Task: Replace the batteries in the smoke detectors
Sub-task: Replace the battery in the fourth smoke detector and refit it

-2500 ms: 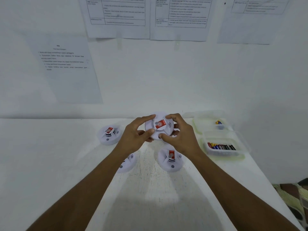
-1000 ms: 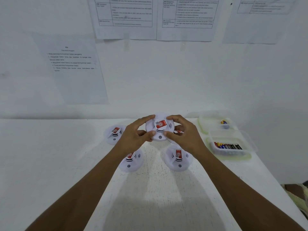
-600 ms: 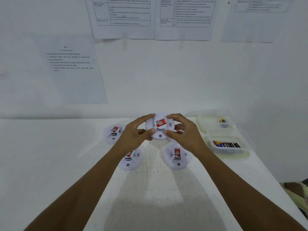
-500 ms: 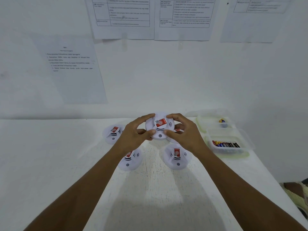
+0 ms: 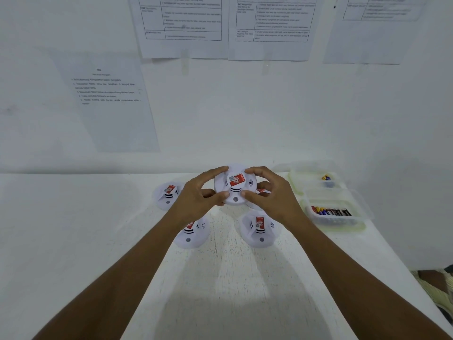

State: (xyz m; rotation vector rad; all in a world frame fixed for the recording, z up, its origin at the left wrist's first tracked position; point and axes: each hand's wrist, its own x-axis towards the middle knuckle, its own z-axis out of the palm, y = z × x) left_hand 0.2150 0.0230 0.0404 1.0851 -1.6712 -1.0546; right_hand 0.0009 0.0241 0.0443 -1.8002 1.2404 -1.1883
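Barely started, I reckon. My left hand [image 5: 196, 202] and right hand [image 5: 272, 200] grip one closed smoke detector [image 5: 235, 185]; other detectors [image 5: 259, 228] sit on the bench [image 5: 73, 241]

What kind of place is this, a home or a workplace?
Probably a prepared work or training station: printed instruction sheets on the wall, several identical smoke detectors on a white table, and tubs of batteries beside them.
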